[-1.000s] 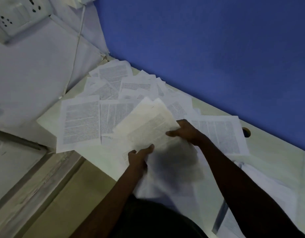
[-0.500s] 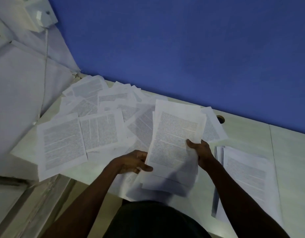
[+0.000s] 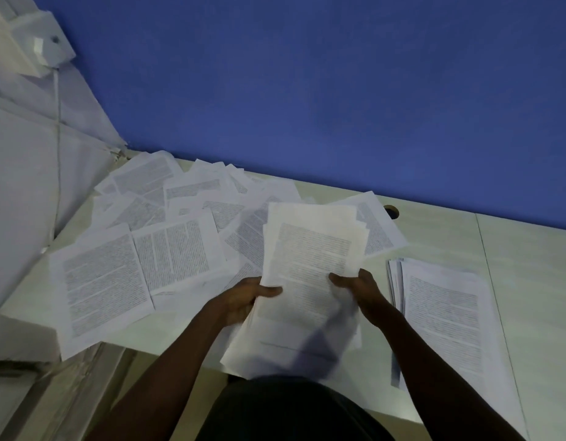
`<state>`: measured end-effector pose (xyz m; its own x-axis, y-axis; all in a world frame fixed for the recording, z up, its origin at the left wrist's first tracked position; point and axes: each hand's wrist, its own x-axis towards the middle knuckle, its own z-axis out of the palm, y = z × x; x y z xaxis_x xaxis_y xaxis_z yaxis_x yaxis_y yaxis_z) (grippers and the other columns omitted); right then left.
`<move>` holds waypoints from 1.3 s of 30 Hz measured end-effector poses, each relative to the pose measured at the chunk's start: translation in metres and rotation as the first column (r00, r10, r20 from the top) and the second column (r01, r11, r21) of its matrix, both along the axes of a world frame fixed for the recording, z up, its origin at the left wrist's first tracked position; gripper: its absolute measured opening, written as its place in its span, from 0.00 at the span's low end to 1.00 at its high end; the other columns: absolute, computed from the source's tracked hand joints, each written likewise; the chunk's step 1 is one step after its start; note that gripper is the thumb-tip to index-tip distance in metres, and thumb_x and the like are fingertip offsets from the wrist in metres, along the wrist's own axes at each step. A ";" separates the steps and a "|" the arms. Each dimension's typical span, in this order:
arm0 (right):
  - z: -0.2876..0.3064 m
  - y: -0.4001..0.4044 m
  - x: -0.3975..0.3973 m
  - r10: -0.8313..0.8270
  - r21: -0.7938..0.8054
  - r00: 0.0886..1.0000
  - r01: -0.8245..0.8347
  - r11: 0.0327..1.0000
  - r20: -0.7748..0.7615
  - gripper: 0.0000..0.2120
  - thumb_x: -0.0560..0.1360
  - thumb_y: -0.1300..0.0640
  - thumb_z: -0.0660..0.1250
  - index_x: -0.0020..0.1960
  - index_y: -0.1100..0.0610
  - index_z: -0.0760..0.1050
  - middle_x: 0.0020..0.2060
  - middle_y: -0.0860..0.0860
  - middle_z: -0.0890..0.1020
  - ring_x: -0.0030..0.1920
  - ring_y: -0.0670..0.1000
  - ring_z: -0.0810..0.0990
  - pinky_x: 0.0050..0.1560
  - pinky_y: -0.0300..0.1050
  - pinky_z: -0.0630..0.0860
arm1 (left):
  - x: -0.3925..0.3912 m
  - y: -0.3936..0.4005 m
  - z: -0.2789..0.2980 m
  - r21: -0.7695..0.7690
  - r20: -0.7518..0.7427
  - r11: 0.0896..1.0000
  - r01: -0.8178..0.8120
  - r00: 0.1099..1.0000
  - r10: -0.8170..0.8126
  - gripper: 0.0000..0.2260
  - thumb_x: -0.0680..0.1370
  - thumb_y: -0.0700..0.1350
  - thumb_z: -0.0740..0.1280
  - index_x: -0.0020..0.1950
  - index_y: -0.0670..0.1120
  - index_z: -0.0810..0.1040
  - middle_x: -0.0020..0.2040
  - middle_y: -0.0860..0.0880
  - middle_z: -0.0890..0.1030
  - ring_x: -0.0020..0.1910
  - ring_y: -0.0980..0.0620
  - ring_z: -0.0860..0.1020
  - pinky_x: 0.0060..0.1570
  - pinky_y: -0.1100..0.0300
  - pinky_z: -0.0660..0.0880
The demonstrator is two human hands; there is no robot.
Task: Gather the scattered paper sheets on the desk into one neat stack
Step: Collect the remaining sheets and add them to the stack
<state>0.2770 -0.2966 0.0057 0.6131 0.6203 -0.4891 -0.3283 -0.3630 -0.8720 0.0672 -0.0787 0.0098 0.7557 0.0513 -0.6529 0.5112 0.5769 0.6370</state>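
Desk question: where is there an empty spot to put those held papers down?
Bare desk lies right of the cable hole, between the blue wall and the stacked pile. The left side is crowded with scattered sheets.

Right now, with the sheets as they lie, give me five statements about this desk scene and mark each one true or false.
1. Both hands hold one bundle of sheets. True: the left hand grips its left edge and the right hand its right edge.
2. A stack of papers lies on the desk to the right of the right hand. True.
3. All the loose printed sheets have been gathered. False: many lie spread over the left part of the desk.
4. The wall behind the desk is green. False: the wall is blue.
5. A round cable hole sits in the desk near the wall. True.
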 end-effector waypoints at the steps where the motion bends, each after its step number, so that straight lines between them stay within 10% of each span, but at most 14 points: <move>1: 0.002 0.002 -0.005 0.014 0.008 1.000 -0.014 1.000 0.013 0.20 0.73 0.59 0.78 0.64 0.56 0.82 0.57 0.51 0.87 0.61 0.56 0.85 0.62 0.53 0.81 | 0.006 0.002 0.002 0.033 0.005 0.999 0.028 1.000 -0.028 0.24 0.75 0.42 0.76 0.70 0.43 0.77 0.66 0.43 0.81 0.65 0.42 0.80 0.68 0.44 0.74; 8: 0.001 0.006 -0.008 -0.165 -0.002 0.891 0.183 0.983 0.423 0.15 0.72 0.48 0.80 0.54 0.54 0.84 0.54 0.47 0.87 0.57 0.49 0.84 0.58 0.55 0.82 | 0.034 0.011 0.016 0.348 0.103 0.913 -0.212 0.977 0.187 0.24 0.70 0.33 0.78 0.66 0.42 0.80 0.62 0.45 0.84 0.57 0.51 0.84 0.55 0.59 0.81; 13: -0.004 -0.007 -0.004 -0.112 0.009 0.993 0.113 0.994 -0.044 0.36 0.66 0.50 0.86 0.69 0.54 0.75 0.60 0.52 0.85 0.60 0.59 0.85 0.62 0.62 0.81 | 0.034 0.008 0.018 0.135 0.189 0.929 -0.345 0.929 0.318 0.24 0.70 0.27 0.74 0.65 0.41 0.80 0.63 0.43 0.83 0.60 0.45 0.83 0.59 0.50 0.81; 18: 0.014 -0.006 -0.005 0.189 0.019 0.982 -0.189 0.982 -0.005 0.27 0.68 0.59 0.83 0.65 0.54 0.81 0.58 0.52 0.87 0.59 0.55 0.86 0.61 0.56 0.83 | 0.044 0.016 0.029 0.220 0.169 0.969 -0.113 0.983 0.076 0.27 0.70 0.28 0.76 0.67 0.41 0.79 0.63 0.43 0.83 0.62 0.45 0.82 0.61 0.51 0.79; 27: 0.007 -0.007 -0.002 0.111 0.043 0.994 -0.111 0.993 0.009 0.29 0.65 0.59 0.84 0.64 0.58 0.81 0.58 0.54 0.87 0.61 0.57 0.85 0.63 0.58 0.82 | 0.054 0.002 0.008 0.385 0.109 0.920 0.066 0.987 -0.117 0.30 0.68 0.34 0.80 0.68 0.46 0.78 0.62 0.48 0.83 0.60 0.51 0.82 0.58 0.54 0.81; 34: -0.005 -0.048 -0.019 0.137 -0.040 0.963 -0.151 0.988 -0.230 0.32 0.64 0.47 0.85 0.65 0.54 0.82 0.60 0.54 0.86 0.62 0.58 0.84 0.65 0.60 0.80 | 0.050 -0.006 -0.019 0.195 -0.015 0.795 -0.574 0.809 0.588 0.18 0.70 0.36 0.79 0.60 0.41 0.83 0.59 0.41 0.84 0.53 0.45 0.84 0.55 0.51 0.81; 39: -0.016 -0.066 -0.041 -0.190 0.140 0.820 0.310 0.941 -0.540 0.21 0.81 0.53 0.68 0.72 0.60 0.76 0.66 0.62 0.81 0.63 0.63 0.83 0.59 0.58 0.82 | 0.049 -0.008 -0.029 -0.084 -0.206 0.694 -0.715 0.694 0.690 0.26 0.71 0.46 0.79 0.67 0.41 0.79 0.61 0.40 0.83 0.59 0.39 0.81 0.58 0.31 0.76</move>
